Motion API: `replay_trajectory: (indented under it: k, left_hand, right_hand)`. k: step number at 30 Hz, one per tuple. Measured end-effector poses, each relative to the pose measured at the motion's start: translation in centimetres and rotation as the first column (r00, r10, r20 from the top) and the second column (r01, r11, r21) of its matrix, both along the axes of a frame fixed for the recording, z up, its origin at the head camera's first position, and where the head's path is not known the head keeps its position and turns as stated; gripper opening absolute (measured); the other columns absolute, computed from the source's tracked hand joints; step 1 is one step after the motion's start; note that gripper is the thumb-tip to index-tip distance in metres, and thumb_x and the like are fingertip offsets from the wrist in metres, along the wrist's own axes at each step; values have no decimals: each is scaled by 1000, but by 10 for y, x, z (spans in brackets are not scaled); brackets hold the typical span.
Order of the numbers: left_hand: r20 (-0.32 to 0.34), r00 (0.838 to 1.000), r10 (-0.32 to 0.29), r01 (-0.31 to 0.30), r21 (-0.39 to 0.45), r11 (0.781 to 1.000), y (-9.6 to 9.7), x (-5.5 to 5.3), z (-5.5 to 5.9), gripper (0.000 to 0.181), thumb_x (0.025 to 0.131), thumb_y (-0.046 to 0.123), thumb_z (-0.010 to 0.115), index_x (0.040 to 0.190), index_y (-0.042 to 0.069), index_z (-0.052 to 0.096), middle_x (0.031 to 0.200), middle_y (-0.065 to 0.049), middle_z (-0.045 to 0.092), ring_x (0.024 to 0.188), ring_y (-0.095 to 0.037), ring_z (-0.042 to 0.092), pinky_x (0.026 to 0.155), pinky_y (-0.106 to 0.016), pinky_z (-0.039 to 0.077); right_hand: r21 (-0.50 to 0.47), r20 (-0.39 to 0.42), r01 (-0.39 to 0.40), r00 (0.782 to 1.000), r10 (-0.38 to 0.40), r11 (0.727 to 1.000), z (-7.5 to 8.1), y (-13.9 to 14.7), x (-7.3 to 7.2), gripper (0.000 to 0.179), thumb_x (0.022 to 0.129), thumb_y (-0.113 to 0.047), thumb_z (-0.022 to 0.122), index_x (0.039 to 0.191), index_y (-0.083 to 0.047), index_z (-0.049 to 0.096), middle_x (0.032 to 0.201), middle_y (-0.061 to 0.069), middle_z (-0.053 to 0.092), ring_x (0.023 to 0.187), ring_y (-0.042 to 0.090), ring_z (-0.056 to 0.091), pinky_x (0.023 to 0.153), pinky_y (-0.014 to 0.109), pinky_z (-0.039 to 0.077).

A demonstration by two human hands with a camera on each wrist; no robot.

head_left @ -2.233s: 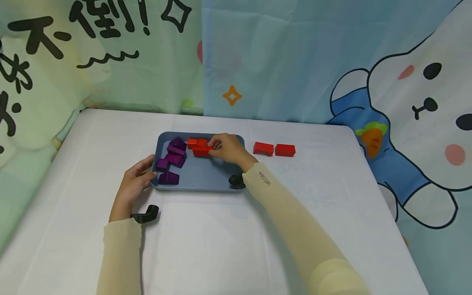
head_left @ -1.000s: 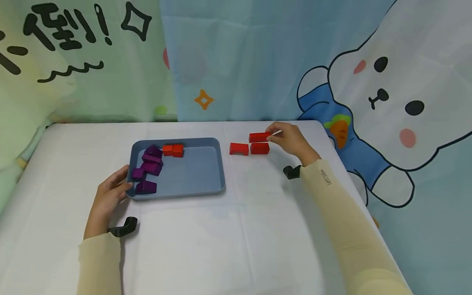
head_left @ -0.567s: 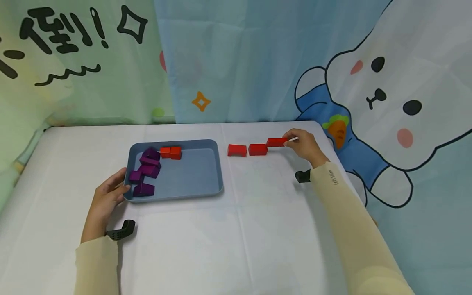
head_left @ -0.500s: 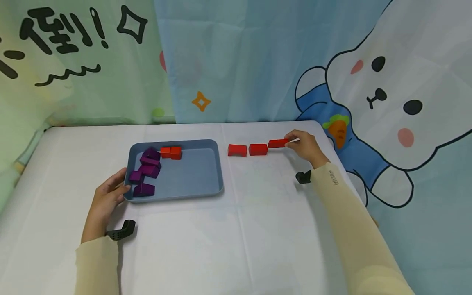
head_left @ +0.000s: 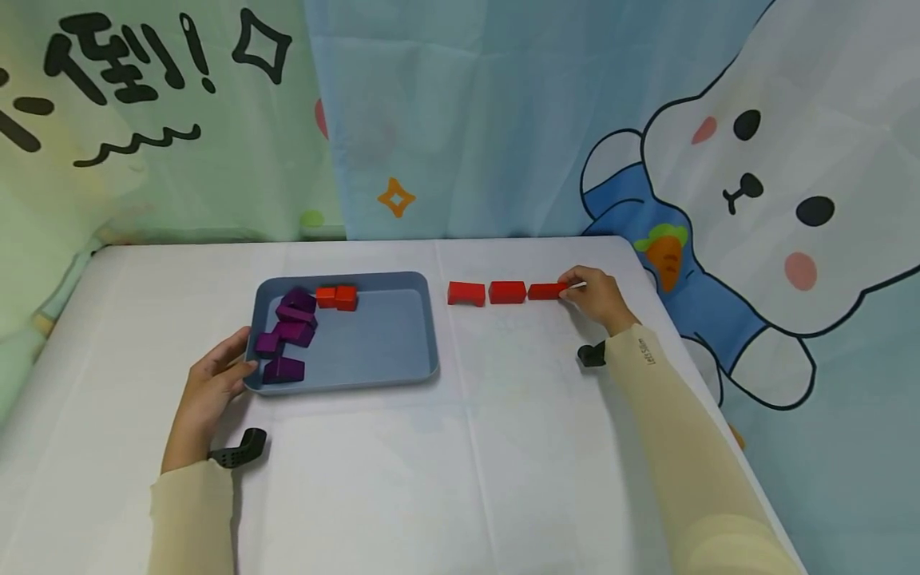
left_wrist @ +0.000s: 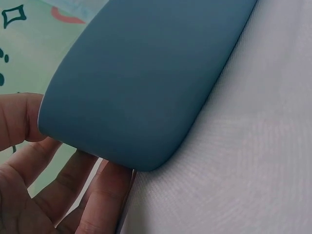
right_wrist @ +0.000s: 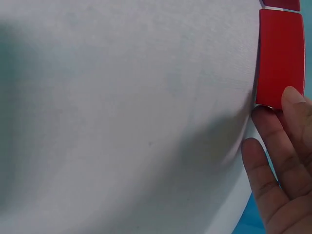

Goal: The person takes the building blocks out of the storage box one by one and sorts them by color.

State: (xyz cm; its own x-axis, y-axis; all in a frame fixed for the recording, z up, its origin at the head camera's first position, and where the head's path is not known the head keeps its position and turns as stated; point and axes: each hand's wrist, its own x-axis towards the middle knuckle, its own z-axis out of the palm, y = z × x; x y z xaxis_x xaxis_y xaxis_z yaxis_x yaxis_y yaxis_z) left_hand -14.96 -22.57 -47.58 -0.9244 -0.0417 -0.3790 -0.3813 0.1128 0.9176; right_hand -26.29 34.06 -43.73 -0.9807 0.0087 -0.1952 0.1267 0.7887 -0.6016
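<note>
At the right of the row in the head view, my right hand [head_left: 596,299] pinches the end of a red block [head_left: 546,291], which lies on the table. Up close in the right wrist view, the thumb is on the red block's [right_wrist: 280,58] top face, with fingertips at its end. Two more red blocks, an arched one [head_left: 466,293] and a middle one [head_left: 507,292], stand in line to its left. My left hand [head_left: 212,387] holds the left end of the blue-grey tray [head_left: 374,351]. In the left wrist view, its fingers [left_wrist: 105,200] meet the tray's outer wall [left_wrist: 136,83].
Several purple blocks [head_left: 295,333] sit along the tray's left side. Two small orange-red blocks [head_left: 336,298] are at its back wall. A white cloth covers the table [head_left: 402,479], whose right edge runs beside my right forearm. A printed curtain [head_left: 460,120] hangs behind.
The right hand carried a red block out of the tray to the right, past two red blocks, and brought it down into line with them. The left hand stayed at the tray.
</note>
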Motion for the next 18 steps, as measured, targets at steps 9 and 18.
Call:
replay_trajectory:
  k: [9,18]
  left_hand:
    - [-3,1000,1,-1,7,1000,-2,0,1,66,110,7,55,171,12,31,176,-9,30,139,-6,47,88,-12,48]
    - [-3,1000,-8,8,29,1000,-1,-1,-2,65,111,7,55,171,13,32,176,-9,30,142,-9,45,88,-12,48]
  right_hand:
    - [20,2,-5,1000,5,1000,12,-3,4,44,108,-1,64,150,7,53,147,31,57,137,48,53,115,57,45]
    - [23,-66,-65,996,67,998,39,-33,1,42,109,-11,65,147,5,57,143,28,62,137,46,54,112,57,48]
